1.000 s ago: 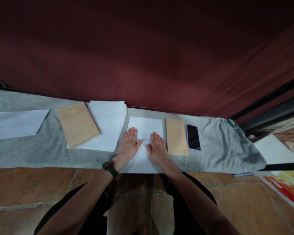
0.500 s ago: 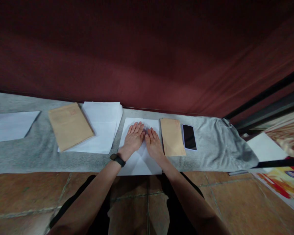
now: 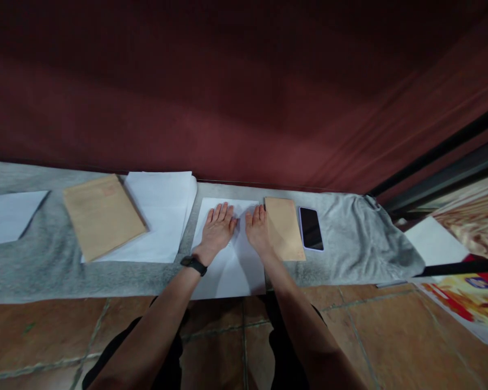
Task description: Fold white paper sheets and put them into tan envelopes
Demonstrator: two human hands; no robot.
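Observation:
A white sheet of paper (image 3: 228, 276) lies before me, its lower end at the front edge of the grey cloth. My left hand (image 3: 218, 227) rests flat on the sheet with fingers stretched out; a dark watch (image 3: 194, 264) is on that wrist. On the right side of the same sheet lies my right hand (image 3: 257, 230), also flat, its fingertips by the sheet's right edge. Close beside it is a brown envelope (image 3: 285, 230). Neither hand grips anything. Part of the paper is hidden beneath the hands.
A phone (image 3: 311, 228) lies right of the brown envelope. To the left, a stack of brown envelopes (image 3: 103, 216) overlaps white sheets (image 3: 162, 211). Another white sheet (image 3: 12, 216) is at far left. A dark red cloth (image 3: 228, 119) hangs behind the grey cloth (image 3: 350, 244).
My hands have moved apart over the paper: the left slightly left, the right slightly right toward the sheet's edge. The view has shifted a little.

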